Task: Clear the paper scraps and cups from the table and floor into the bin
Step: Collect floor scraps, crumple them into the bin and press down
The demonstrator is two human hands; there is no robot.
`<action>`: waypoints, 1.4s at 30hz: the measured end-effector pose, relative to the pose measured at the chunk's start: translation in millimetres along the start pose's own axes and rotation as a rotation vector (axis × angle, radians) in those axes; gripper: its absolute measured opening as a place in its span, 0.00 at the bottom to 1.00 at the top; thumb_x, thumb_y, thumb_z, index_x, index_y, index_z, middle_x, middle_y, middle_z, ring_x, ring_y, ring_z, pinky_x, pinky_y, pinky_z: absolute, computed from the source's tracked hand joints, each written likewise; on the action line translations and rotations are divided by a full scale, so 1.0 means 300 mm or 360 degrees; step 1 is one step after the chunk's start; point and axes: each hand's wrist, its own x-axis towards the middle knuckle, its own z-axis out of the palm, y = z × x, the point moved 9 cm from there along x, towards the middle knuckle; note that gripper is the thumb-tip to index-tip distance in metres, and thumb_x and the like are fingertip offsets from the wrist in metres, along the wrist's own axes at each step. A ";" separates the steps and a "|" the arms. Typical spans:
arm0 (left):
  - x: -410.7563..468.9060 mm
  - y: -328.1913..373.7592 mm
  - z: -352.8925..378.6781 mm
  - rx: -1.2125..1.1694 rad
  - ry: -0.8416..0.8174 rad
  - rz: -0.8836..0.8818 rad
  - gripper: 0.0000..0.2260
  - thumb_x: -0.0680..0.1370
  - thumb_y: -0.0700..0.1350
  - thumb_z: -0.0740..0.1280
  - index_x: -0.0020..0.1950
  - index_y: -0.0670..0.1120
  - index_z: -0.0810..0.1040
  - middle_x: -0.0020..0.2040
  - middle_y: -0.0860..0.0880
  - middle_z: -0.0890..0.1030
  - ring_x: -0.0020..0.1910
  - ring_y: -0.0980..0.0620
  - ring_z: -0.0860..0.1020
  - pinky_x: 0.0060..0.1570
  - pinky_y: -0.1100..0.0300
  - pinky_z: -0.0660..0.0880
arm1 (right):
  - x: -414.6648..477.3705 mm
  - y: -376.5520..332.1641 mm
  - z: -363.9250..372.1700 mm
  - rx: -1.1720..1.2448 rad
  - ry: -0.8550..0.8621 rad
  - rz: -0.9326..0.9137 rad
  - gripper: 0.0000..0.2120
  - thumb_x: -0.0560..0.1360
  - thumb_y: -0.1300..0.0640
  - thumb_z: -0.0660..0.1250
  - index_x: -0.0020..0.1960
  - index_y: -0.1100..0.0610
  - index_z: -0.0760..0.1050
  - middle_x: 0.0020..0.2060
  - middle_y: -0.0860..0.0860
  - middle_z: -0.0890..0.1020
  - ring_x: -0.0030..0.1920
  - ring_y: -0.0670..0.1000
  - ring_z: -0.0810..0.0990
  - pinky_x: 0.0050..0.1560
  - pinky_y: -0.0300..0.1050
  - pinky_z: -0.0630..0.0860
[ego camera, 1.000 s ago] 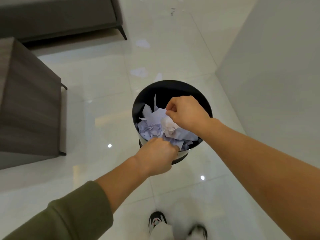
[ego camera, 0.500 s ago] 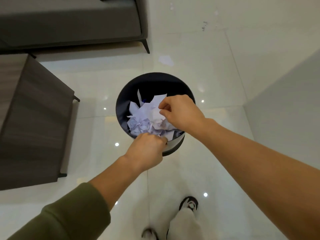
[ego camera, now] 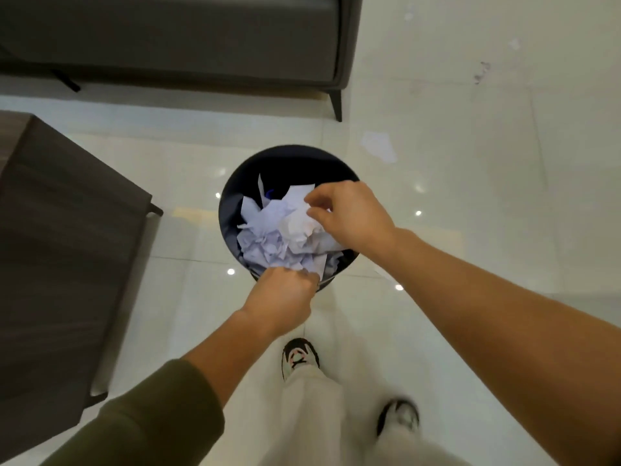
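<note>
The black round bin (ego camera: 232, 213) is packed with crumpled white paper scraps (ego camera: 265, 237). My left hand (ego camera: 282, 297) grips the bin's near rim, fingers curled over the edge. My right hand (ego camera: 349, 216) is over the right side of the bin's mouth, with thumb and fingers curled round a crumpled paper ball (ego camera: 297, 225) on top of the pile. A flat paper scrap (ego camera: 379, 148) lies on the glossy floor beyond the bin to the right. No cups show.
A dark wooden table (ego camera: 67, 247) fills the left side. A grey sofa (ego camera: 168, 35) with a dark leg (ego camera: 336, 104) spans the top. Small bits (ego camera: 482, 70) dot the white tiles at the far right. My legs and shoes (ego camera: 299, 356) are below the bin.
I have stepped forward with the bin. The sofa and the floor scrap are closer, and the wall at right is out of view. Both hands keep their holds.
</note>
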 end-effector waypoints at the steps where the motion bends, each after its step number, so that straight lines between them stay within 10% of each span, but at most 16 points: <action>1: 0.042 -0.031 0.032 0.0026 0.0006 0.0010 0.14 0.46 0.35 0.76 0.24 0.46 0.74 0.19 0.50 0.72 0.15 0.51 0.68 0.24 0.70 0.55 | 0.054 0.012 0.022 0.0007 -0.0012 -0.0015 0.13 0.76 0.57 0.65 0.60 0.56 0.77 0.54 0.52 0.82 0.55 0.51 0.79 0.59 0.42 0.72; 9: 0.317 -0.227 0.364 -0.0041 0.0043 -0.0079 0.06 0.62 0.32 0.70 0.30 0.41 0.76 0.24 0.43 0.77 0.22 0.42 0.74 0.23 0.61 0.67 | 0.400 0.220 0.275 0.0007 -0.0117 -0.0200 0.11 0.75 0.58 0.67 0.56 0.57 0.80 0.51 0.51 0.83 0.51 0.48 0.80 0.51 0.32 0.70; 26: 0.363 -0.471 0.572 0.0273 0.0364 -0.0205 0.12 0.66 0.47 0.70 0.26 0.46 0.73 0.19 0.51 0.70 0.16 0.51 0.66 0.21 0.67 0.44 | 0.714 0.230 0.613 -0.0208 -0.0237 -0.0832 0.10 0.74 0.58 0.68 0.54 0.56 0.81 0.49 0.48 0.84 0.48 0.45 0.80 0.50 0.35 0.73; 30: 0.349 -0.491 0.526 -0.0079 0.0445 -0.0458 0.11 0.74 0.56 0.63 0.44 0.49 0.77 0.34 0.54 0.76 0.32 0.53 0.71 0.28 0.61 0.67 | 0.699 0.209 0.613 -0.0237 -0.0220 -0.0862 0.10 0.75 0.58 0.67 0.55 0.56 0.80 0.49 0.49 0.83 0.50 0.46 0.79 0.51 0.36 0.74; 42: 0.545 -0.335 0.296 -0.0035 0.0834 -0.0201 0.15 0.75 0.51 0.57 0.48 0.48 0.82 0.31 0.51 0.80 0.32 0.50 0.77 0.35 0.56 0.72 | 0.622 0.412 0.320 -0.0173 0.0276 -0.0697 0.08 0.75 0.55 0.66 0.51 0.54 0.81 0.41 0.48 0.82 0.42 0.45 0.79 0.46 0.38 0.77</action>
